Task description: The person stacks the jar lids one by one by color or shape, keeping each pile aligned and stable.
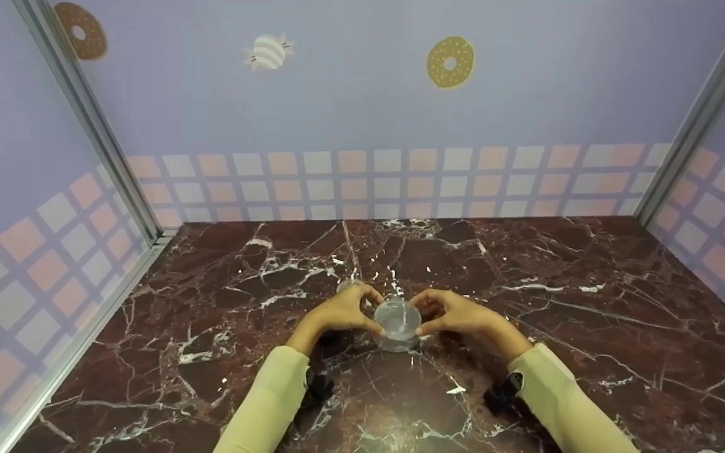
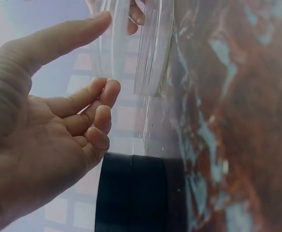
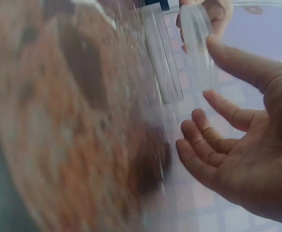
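Both hands hold a clear round lid point(image 1: 398, 318) between them, level above the table. My left hand point(image 1: 345, 309) pinches its left edge; in the left wrist view the thumb and forefinger meet the lid point(image 2: 114, 43) from opposite sides. On the right edge, my right hand point(image 1: 457, 313) grips the same way, its other fingers loosely bent in the right wrist view. Just beneath is a clear shallow round dish point(image 2: 155, 48) resting on the table, with a gap between it and the lid. From above, the lid mostly covers the dish.
Behind the left hand stands a round item point(image 1: 350, 285), mostly hidden; a black cylinder point(image 2: 131, 193) shows in the left wrist view. The table point(image 1: 589, 352) is dark red marble pattern. Panels point(image 1: 337, 113) with printed squares and doughnuts enclose the back and sides.
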Demonstrator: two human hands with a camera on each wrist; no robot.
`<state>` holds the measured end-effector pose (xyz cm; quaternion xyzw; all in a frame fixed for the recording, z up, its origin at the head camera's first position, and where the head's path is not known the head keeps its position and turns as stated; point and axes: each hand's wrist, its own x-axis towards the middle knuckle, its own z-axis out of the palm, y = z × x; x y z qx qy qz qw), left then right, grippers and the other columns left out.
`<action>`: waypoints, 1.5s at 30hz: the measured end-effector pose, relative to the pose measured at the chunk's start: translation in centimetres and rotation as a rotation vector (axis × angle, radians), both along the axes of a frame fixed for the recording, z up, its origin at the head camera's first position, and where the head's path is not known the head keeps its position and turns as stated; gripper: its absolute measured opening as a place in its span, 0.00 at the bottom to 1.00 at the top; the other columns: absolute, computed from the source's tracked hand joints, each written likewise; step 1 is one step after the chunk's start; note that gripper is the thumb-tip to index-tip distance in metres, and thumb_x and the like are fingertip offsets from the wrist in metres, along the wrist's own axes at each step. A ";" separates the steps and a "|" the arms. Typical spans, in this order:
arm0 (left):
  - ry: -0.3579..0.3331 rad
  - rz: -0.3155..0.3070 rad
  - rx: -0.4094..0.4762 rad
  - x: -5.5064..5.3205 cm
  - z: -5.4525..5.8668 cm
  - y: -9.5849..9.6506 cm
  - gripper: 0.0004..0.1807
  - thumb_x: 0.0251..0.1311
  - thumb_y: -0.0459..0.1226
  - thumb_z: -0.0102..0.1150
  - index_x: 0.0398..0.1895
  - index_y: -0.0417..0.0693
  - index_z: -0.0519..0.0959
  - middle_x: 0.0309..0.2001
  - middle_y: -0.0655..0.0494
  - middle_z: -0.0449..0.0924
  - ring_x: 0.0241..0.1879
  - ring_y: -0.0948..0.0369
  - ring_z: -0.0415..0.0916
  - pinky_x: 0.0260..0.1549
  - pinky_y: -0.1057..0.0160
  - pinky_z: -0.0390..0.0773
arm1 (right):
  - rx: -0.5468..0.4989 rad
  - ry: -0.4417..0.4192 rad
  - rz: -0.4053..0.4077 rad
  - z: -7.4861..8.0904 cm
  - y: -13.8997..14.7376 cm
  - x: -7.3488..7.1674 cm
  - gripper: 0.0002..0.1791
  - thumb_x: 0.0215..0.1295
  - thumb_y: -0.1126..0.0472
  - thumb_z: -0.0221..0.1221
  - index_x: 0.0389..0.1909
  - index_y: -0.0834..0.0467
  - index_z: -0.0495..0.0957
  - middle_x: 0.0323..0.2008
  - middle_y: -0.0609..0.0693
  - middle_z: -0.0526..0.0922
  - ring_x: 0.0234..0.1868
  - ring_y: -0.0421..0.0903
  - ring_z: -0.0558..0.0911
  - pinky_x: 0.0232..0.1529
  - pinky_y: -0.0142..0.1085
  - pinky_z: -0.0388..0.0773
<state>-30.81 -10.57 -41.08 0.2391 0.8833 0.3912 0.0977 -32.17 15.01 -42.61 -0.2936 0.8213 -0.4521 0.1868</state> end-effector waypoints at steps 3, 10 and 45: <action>-0.010 -0.020 -0.005 0.0 0.0 0.0 0.28 0.38 0.34 0.76 0.47 0.34 0.78 0.46 0.45 0.78 0.40 0.62 0.70 0.44 0.66 0.74 | 0.006 0.012 0.005 -0.3 -0.2 0.0 0.31 0.54 0.62 0.69 0.57 0.68 0.71 0.52 0.65 0.79 0.53 0.54 0.78 0.61 0.50 0.73; 0.006 -0.047 -0.027 -0.2 -0.3 0.2 0.29 0.38 0.32 0.76 0.47 0.32 0.77 0.43 0.42 0.80 0.38 0.62 0.73 0.42 0.68 0.75 | 0.040 0.075 -0.003 -0.4 -0.3 0.0 0.30 0.51 0.62 0.70 0.55 0.67 0.75 0.49 0.64 0.79 0.48 0.52 0.76 0.53 0.40 0.71; 0.034 0.007 -0.070 0.0 0.5 -0.6 0.32 0.43 0.37 0.74 0.53 0.35 0.74 0.52 0.39 0.74 0.55 0.45 0.68 0.58 0.48 0.71 | -0.026 0.003 -0.061 -0.8 -0.8 0.1 0.30 0.56 0.62 0.68 0.57 0.69 0.69 0.52 0.67 0.75 0.53 0.55 0.76 0.58 0.47 0.74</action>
